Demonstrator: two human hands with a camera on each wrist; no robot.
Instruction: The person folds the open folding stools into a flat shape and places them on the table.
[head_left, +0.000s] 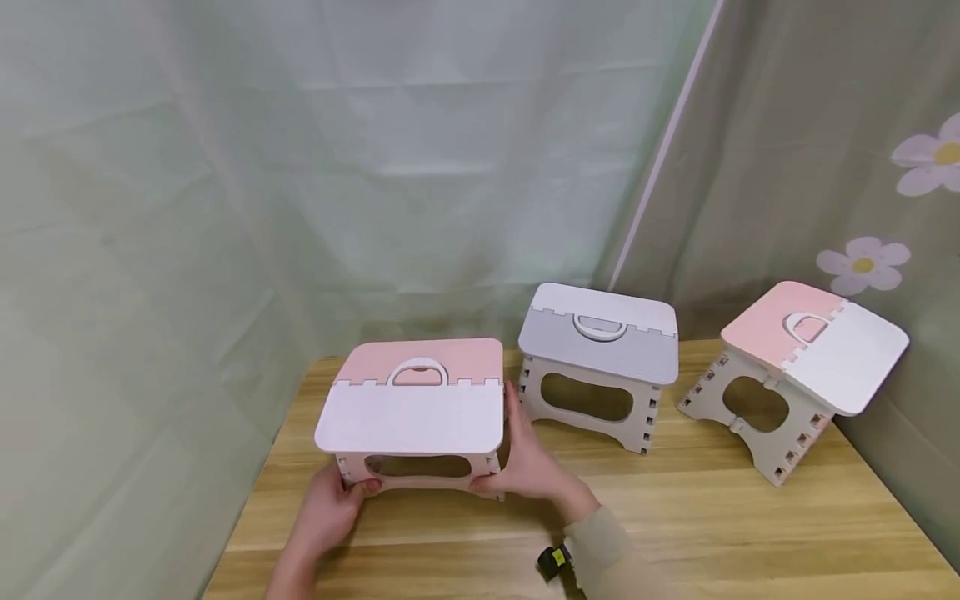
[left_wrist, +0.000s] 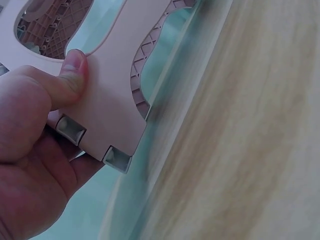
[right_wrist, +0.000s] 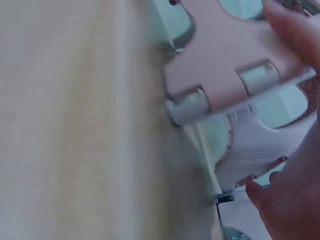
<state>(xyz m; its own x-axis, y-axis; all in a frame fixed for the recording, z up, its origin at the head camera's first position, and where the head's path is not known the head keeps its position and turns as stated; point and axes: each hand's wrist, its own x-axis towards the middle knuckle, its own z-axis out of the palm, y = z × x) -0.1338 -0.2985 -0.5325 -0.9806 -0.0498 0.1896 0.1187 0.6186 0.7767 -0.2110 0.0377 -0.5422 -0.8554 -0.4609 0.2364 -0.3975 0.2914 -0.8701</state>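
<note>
A pink and white folding step stool [head_left: 417, 423] stands unfolded at the table's left part, its carry handle near the middle of the top. My left hand [head_left: 324, 510] grips the lower left of its legs, and in the left wrist view the thumb [left_wrist: 74, 75] presses the pink front panel [left_wrist: 107, 95] beside the oval opening. On the opposite side, my right hand [head_left: 529, 463] holds the legs, with the thumb on the front panel and a finger reaching up along the side. The right wrist view shows the panel's lower corner [right_wrist: 187, 82] close over the wood surface.
Behind my right hand stands a grey and white folding stool [head_left: 600, 342]. Farther right is another pink and white stool [head_left: 817, 333], turned at an angle. Curtains [head_left: 450, 167] hang along the back of the wooden table [head_left: 712, 533]. A small black device [head_left: 552, 562] is by my right sleeve.
</note>
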